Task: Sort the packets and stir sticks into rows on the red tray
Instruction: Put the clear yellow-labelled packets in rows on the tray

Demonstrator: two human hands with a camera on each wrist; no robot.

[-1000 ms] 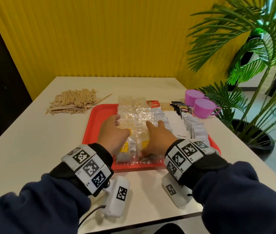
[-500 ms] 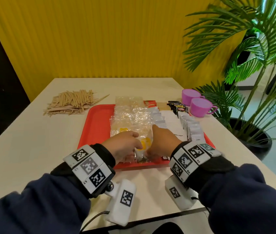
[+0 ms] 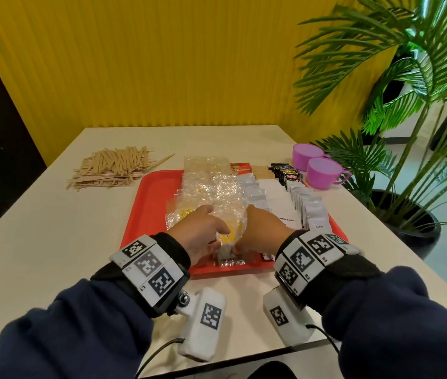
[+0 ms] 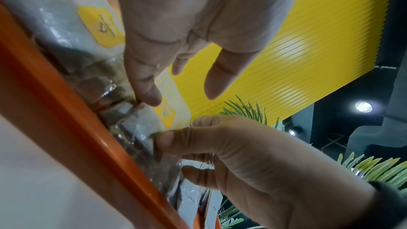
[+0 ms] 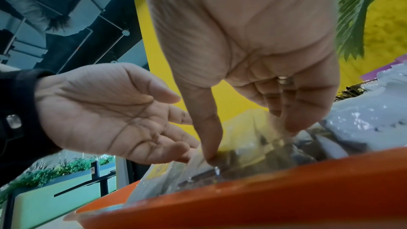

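Pale table top [image 3: 53,242], square against a ribbed yellow wall [image 3: 162,64]. Potted palm [image 3: 408,91] at my right; two purple cups [image 3: 318,166] by the tray's far right corner. A loose heap of wooden stir sticks [image 3: 116,169] lies on the table off the tray's far left corner, not on the tray.

Red tray [image 3: 146,203] sits centre. On it I see rows running away from me: clear packets [image 3: 211,192] with yellow labels, overlapped like shingles, at the left; white packets [image 3: 279,201] to their right, the near ones printed "White Sugar" and "Coffee". Dark sachets [image 3: 288,173] at the far end.

Both hands work at the tray's near rim. Left hand [image 3: 200,236]: fingers nearly straight, relaxed, tips touching the nearest clear packet [image 4: 163,116]; not closed round it. Right hand [image 3: 263,233]: fingertips [image 4: 167,141] pinch that packet's edge, the thumb pressed down on it.

Versus 1.0 s ago: both hands then lay flat further up the clear row; they have drawn back to the near end and closer together. Camera has shifted slightly.
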